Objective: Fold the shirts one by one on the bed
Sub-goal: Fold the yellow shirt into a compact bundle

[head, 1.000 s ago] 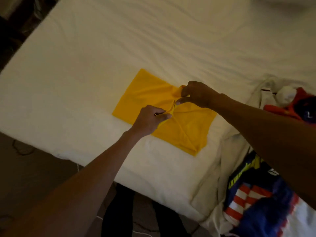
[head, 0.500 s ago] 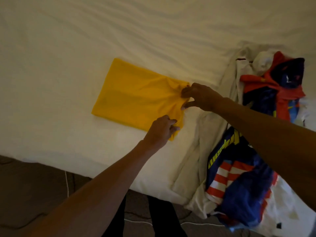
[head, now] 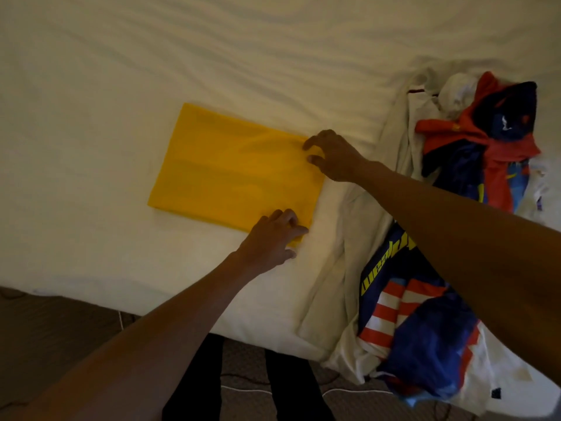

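Note:
A yellow shirt [head: 233,174] lies folded into a flat rectangle on the white bed [head: 91,123]. My left hand [head: 270,238] rests on its near right corner, fingers on the cloth and thumb out on the sheet. At the far right corner my right hand [head: 334,154] touches the shirt's edge with curved fingers, index and thumb held apart. Neither hand grips the cloth.
A heap of unfolded shirts [head: 473,165] in red, navy and white lies on the bed to the right and spills over the near edge [head: 425,344]. The bed's near edge runs under my left forearm, with dark floor [head: 54,329] below it.
The shirt's right end has been laid down flat into a neat rectangle. Both hands have loosened from pinching the fabric to resting on its right corners. The view has shifted right.

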